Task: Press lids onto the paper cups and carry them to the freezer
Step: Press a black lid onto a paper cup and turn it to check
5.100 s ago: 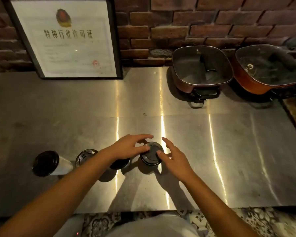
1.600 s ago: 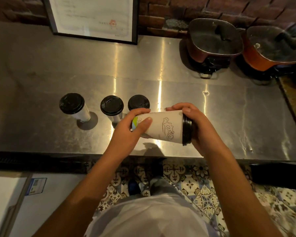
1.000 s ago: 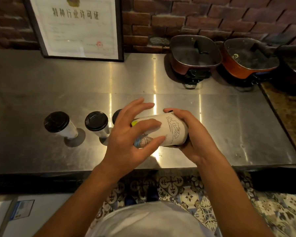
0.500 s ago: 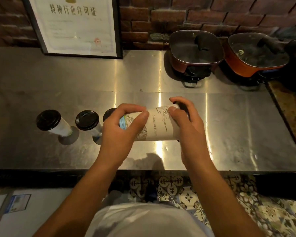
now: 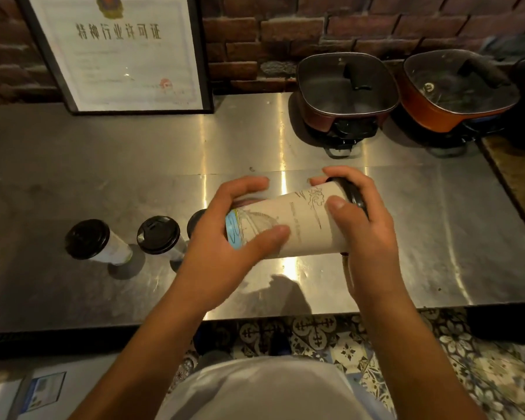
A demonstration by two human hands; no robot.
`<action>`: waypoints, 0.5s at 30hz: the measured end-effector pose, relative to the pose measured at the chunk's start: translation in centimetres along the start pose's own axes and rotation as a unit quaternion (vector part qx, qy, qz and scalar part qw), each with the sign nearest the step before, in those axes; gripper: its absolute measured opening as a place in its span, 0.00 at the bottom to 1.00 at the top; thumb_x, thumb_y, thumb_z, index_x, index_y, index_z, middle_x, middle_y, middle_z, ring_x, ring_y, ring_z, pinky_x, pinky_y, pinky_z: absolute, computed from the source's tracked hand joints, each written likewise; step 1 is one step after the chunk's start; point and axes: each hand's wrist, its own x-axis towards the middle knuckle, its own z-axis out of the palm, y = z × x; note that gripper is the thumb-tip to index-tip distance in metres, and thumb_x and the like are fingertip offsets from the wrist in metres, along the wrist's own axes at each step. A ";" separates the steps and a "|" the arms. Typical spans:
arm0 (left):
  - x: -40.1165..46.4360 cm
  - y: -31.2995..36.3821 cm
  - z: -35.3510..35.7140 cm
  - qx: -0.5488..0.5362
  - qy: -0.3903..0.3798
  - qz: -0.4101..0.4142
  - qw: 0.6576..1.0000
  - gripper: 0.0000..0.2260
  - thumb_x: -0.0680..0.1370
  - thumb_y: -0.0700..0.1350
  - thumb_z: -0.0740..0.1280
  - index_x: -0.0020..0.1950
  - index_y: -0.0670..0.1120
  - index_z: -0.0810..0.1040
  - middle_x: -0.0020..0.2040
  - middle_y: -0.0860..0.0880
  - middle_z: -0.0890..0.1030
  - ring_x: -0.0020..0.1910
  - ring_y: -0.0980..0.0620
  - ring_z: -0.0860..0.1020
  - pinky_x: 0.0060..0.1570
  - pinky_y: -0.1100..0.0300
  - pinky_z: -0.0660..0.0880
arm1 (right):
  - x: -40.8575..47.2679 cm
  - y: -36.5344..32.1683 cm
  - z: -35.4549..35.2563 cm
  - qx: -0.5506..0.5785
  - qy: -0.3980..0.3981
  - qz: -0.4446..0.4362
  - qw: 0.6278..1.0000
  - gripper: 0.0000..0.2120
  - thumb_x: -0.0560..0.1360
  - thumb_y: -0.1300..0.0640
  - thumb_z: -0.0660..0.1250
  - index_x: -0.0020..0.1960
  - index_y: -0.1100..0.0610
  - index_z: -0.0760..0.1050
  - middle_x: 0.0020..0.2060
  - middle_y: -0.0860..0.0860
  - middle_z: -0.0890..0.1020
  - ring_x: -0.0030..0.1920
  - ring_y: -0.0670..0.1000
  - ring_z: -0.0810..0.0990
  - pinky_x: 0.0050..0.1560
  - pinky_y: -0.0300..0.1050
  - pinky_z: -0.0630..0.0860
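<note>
Paper cup (image 5: 297, 228) held sideways above the steel desk (image 5: 422, 237), near its front edge, probably to check or seat the lid all round. Left hand (image 5: 225, 234) wraps the base end, fingers (image 5: 270, 233) curled on the wall; right hand (image 5: 361, 225) grips the top end, fingers curled over the black lid (image 5: 353, 194). Three lidded cups stand left: far-left cup (image 5: 94, 242), middle cup (image 5: 161, 237), third cup (image 5: 194, 221) mostly hidden behind the left hand. Versus half a second back: cup rotated, blue print now near left thumb; lid more exposed; same spot. Freezer not visible; carrying not begun.
</note>
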 end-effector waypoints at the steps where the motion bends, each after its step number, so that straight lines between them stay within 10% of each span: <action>1: -0.1 -0.4 -0.1 0.072 -0.007 0.100 0.992 0.23 0.72 0.47 0.78 0.65 0.51 0.75 0.66 0.52 0.77 0.64 0.55 0.78 0.55 0.65 0.78 | 0.3 -0.4 0.4 0.040 0.006 0.070 0.997 0.16 0.75 0.50 0.66 0.62 0.47 0.80 0.57 0.52 0.84 0.54 0.56 0.83 0.42 0.48 0.80; 3: -0.1 -1.0 -0.1 0.169 -0.010 0.234 0.957 0.21 0.73 0.47 0.76 0.63 0.49 0.76 0.68 0.42 0.74 0.68 0.55 0.74 0.59 0.66 0.75 | 1.0 -0.6 0.6 0.112 0.008 0.176 0.978 0.13 0.75 0.51 0.67 0.58 0.49 0.83 0.50 0.51 0.85 0.51 0.55 0.82 0.41 0.49 0.77; 7: 0.0 -2.0 0.2 0.168 0.047 0.253 0.952 0.14 0.74 0.47 0.75 0.57 0.48 0.78 0.59 0.41 0.79 0.61 0.53 0.78 0.57 0.62 0.76 | 1.0 -0.6 0.8 0.072 0.010 0.160 0.984 0.13 0.74 0.50 0.67 0.57 0.46 0.83 0.51 0.48 0.85 0.52 0.55 0.82 0.44 0.51 0.76; 12: 0.0 -0.2 0.7 -0.081 0.100 -0.059 0.990 0.06 0.74 0.56 0.72 0.49 0.58 0.82 0.48 0.53 0.84 0.49 0.46 0.85 0.39 0.52 0.83 | -1.0 0.3 1.3 -0.086 0.010 -0.173 0.981 0.22 0.75 0.53 0.65 0.67 0.56 0.73 0.62 0.53 0.79 0.57 0.51 0.79 0.49 0.43 0.78; 15: 0.2 0.1 0.2 -0.131 0.052 -0.140 0.980 0.07 0.75 0.55 0.72 0.48 0.54 0.82 0.49 0.47 0.83 0.50 0.42 0.85 0.36 0.49 0.83 | -1.2 0.8 1.0 -0.104 -0.003 -0.181 0.978 0.24 0.74 0.52 0.65 0.68 0.57 0.71 0.62 0.55 0.77 0.57 0.52 0.79 0.49 0.43 0.78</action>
